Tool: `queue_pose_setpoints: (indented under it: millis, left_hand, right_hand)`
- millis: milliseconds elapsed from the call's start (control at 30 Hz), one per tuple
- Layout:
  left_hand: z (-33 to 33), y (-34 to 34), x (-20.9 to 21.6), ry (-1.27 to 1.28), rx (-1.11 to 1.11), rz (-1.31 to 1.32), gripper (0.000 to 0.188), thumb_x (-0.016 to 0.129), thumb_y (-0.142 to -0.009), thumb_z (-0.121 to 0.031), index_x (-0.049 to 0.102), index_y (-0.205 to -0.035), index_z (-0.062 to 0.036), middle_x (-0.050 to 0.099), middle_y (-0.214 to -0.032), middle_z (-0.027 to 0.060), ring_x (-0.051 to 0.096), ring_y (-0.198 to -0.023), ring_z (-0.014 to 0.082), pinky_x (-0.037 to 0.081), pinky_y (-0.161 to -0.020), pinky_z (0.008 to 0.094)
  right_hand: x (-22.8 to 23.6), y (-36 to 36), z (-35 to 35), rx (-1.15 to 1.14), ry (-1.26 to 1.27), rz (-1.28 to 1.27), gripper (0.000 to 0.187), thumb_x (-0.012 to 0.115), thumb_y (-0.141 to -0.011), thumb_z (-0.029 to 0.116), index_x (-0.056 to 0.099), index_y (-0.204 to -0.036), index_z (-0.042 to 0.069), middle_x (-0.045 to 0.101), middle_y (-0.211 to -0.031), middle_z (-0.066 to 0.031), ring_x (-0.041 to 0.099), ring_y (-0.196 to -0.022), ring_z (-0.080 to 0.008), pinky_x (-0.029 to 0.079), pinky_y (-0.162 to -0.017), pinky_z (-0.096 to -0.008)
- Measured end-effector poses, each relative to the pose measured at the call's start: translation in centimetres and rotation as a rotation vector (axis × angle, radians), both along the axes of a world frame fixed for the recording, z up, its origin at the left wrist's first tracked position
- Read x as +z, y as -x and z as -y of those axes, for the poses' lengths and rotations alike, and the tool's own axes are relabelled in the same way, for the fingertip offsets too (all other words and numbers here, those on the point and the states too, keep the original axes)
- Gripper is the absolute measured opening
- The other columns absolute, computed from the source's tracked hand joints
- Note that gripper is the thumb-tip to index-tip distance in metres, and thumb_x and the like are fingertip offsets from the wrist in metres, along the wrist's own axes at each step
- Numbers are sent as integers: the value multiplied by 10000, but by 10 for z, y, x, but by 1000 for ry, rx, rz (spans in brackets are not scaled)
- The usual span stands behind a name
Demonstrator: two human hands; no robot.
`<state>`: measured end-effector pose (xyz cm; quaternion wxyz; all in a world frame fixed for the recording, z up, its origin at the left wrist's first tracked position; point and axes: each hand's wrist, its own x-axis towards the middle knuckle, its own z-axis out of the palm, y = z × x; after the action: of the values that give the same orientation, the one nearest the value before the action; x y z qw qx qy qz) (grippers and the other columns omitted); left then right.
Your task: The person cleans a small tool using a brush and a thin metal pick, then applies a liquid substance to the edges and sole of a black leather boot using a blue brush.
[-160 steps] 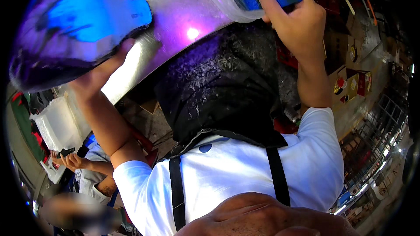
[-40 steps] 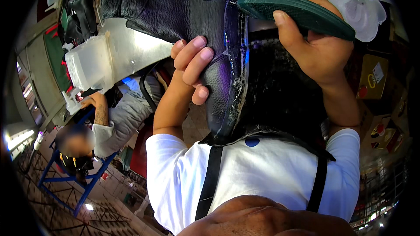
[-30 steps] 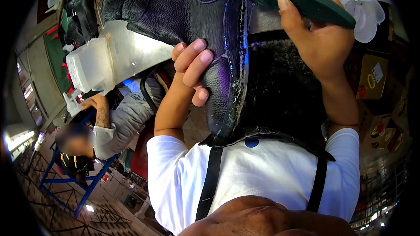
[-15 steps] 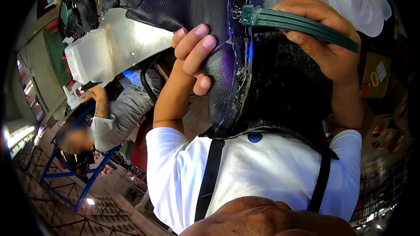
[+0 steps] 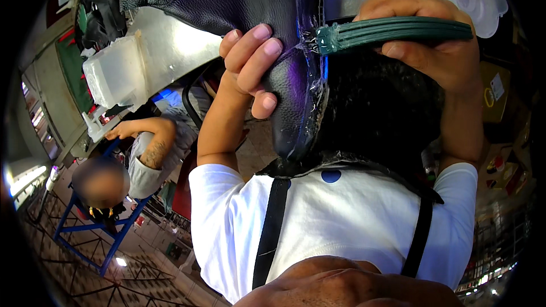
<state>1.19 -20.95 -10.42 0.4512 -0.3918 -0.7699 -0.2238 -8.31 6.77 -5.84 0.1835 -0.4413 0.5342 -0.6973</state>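
Note:
A black leather shoe upper, drawn over a solid form, lies sideways with its toe toward my chest. My left hand is closed round its near part, fingertips curled over the leather. Along its right side runs a rough, glossy edge with whitish scraps. My right hand grips a dark green, ribbed brush by its handle, thumb below and fingers above. The short bristles touch that rough edge. Below the brush hangs my black apron.
Left of the shoe stand a shiny metal sheet, a translucent plastic container and a white nozzle bottle. Clear plastic bulges at upper right. A co-worker's forearm reaches toward the bottle. Yellowish boxes sit at far right.
The bristles have slid a little along the edge toward the toe, and the brush handle has swung up nearly level. The shoe has shifted slightly left. The co-worker's arm and head have moved.

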Motion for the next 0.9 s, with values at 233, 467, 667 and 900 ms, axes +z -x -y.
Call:
queue_pose_setpoints:
  millis: [233, 467, 667, 900]
  left_hand:
    - [6, 2, -3, -8, -25, -20, 532, 502, -962, -290, 256, -1427, -216, 570, -1167, 198, 593, -988, 347, 367, -1022, 519]
    - [-1, -5, 10, 47, 50, 54, 529, 499, -954, -295, 251, -1416, -224, 588, -1154, 193, 607, -970, 340, 379, -1002, 504]
    - [0, -5, 24, 111, 28, 127, 517, 515, -944, -295, 260, -1387, -219, 603, -1168, 196, 614, -975, 335, 402, -945, 486]
    - [-3, -2, 44, 180, 10, 216, 459, 518, -925, -246, 280, -1314, -192, 601, -1172, 228, 604, -993, 339, 419, -891, 463]
  right_hand:
    - [-1, -26, 1, -53, 54, 171, 255, 654, -855, 19, 607, -1069, -111, 647, -979, -244, 643, -676, -160, 541, -577, -268]
    - [6, -42, -9, -88, 9, 77, 304, 659, -792, 27, 612, -1059, -112, 653, -920, -235, 647, -656, -173, 544, -546, -277]
    - [13, -49, -6, -141, 158, -75, 326, 661, -766, 15, 623, -1074, -84, 670, -921, -196, 686, -714, -260, 578, -558, -312]
    - [26, -72, -7, -227, 200, -88, 213, 680, -837, 77, 632, -986, -67, 671, -862, -209, 681, -655, -245, 561, -514, -296]
